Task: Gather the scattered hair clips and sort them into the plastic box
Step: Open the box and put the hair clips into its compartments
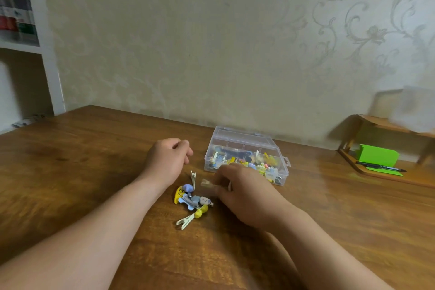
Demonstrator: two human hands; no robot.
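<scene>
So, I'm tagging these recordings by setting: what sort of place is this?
Probably a room in a home, at a desk: a wooden table against patterned wallpaper, a white bookshelf at the left, a pen on a small stand.

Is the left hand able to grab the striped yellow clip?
Probably yes. The left hand is close to the pile, and the striped yellow clip lies uncovered at its left edge. The right hand pinches a beige clip on the other side.
</scene>
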